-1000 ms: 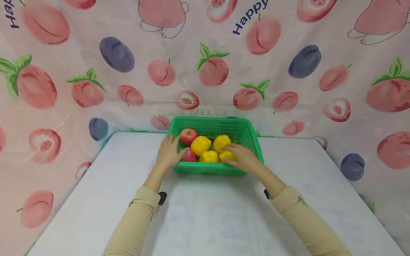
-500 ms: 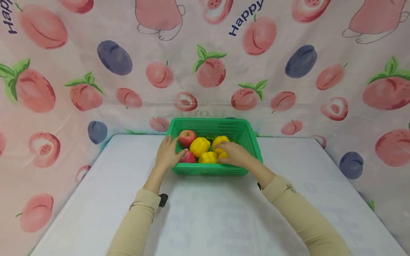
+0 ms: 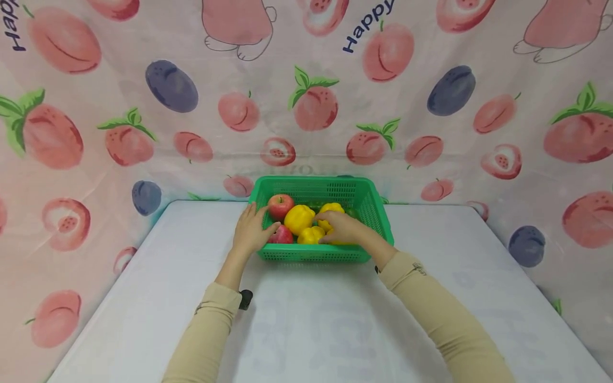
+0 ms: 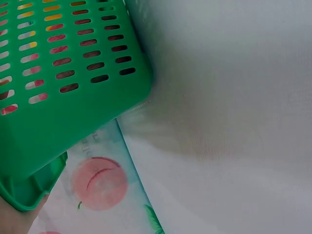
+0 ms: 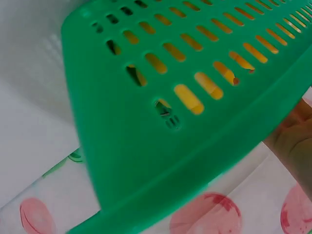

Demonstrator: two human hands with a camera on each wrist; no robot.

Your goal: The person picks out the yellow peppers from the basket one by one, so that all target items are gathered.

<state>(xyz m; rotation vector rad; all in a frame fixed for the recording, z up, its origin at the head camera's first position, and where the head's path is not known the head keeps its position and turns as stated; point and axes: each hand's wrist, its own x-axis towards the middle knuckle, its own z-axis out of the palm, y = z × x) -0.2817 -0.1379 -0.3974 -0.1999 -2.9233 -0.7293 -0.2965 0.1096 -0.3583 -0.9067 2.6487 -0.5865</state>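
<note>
A: Head view. Where is the produce?

B: In the basket (image 3: 311, 253). Clock centred there, far side twelve: apple (image 3: 281, 206) at ten, red fruit (image 3: 282, 235) at eight, yellow peppers (image 3: 300, 219) mid-basket and towards one, five and seven.

A: Hands?

B: Left hand (image 3: 249, 230) at nine, fingers spread along the side, grip wide, holding nothing. Right hand (image 3: 345, 227) at four, fingers bent over the peppers, thumb apart; whether it holds one, I cannot tell.

A: Left wrist?

B: Basket towards ten, red showing through its slots. Left hand near eight, mostly out of frame.

A: Right wrist?

B: Yellow behind the slots. Right hand between three and four, fingertips hidden.

A: Progress?

B: All produce in sight sits inside; none is raised above the rim. My judgement: containment is achieved, handling of the peppers unfinished. How much remains cannot be established.
</note>
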